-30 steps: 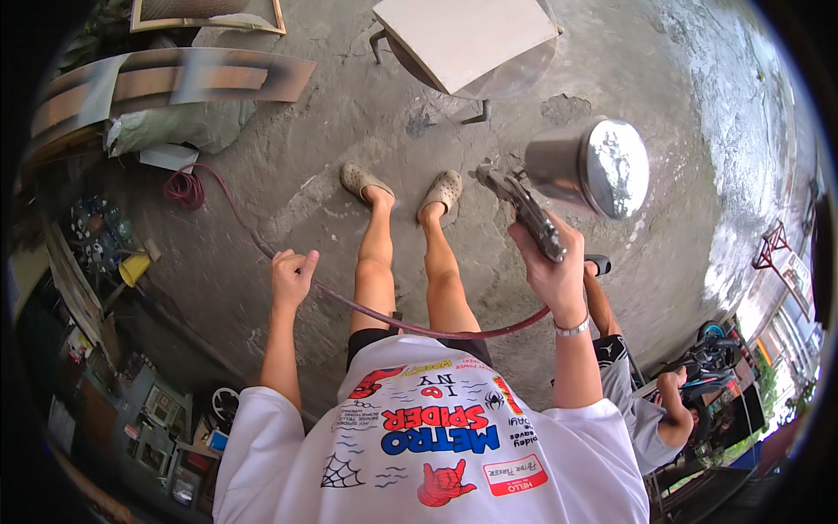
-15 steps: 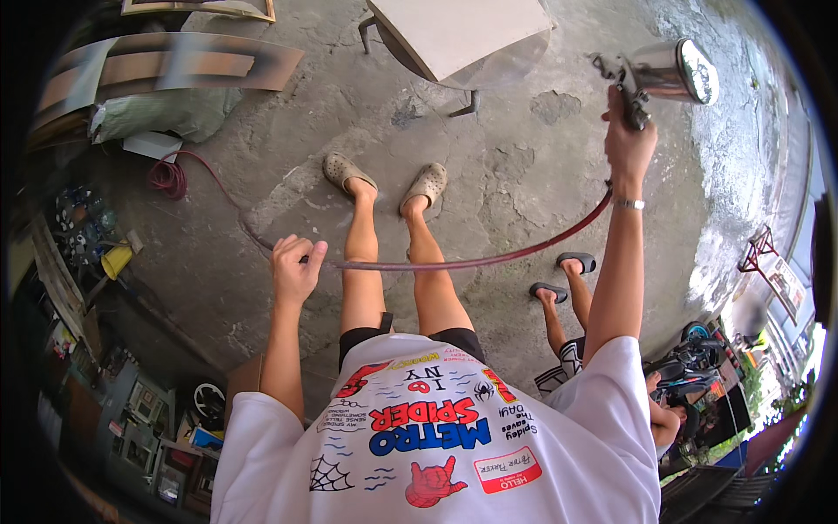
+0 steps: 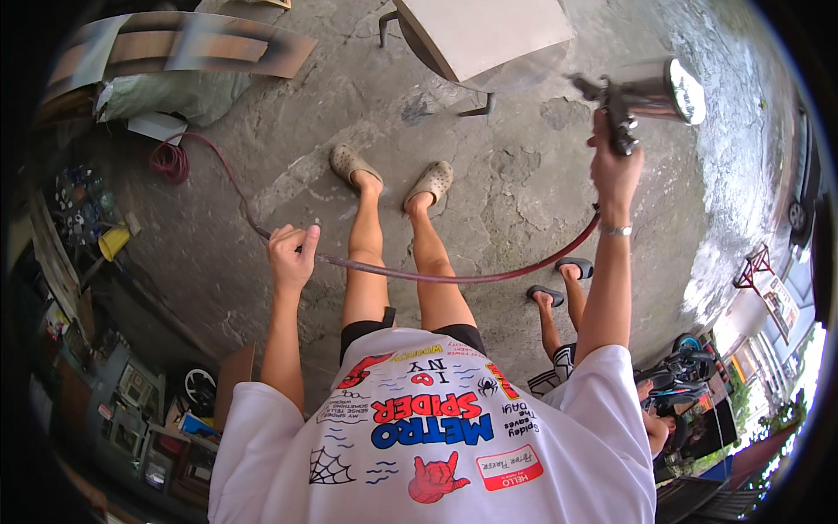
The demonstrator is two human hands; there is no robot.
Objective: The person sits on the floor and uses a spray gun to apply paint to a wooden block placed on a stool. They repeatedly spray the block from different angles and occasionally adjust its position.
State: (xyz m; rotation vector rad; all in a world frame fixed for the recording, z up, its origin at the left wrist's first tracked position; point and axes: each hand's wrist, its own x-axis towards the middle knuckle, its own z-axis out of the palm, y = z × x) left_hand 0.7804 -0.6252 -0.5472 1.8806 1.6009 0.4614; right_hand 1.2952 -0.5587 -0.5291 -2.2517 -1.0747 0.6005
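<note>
Spraying step, as it looks: right hand (image 3: 615, 170) grips spray gun (image 3: 642, 96) raised toward white board (image 3: 489, 31) just ahead of it; left hand (image 3: 292, 253) closed round red hose (image 3: 454, 278). Next move likely needs hose slack.

open concrete floor (image 3: 515, 201) ahead; red hose (image 3: 454, 278) crosses knees, white board (image 3: 489, 31) beyond

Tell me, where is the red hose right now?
In the head view, the red hose crosses in front of the legs, from the left hand to the right hand holding the spray gun.
</note>
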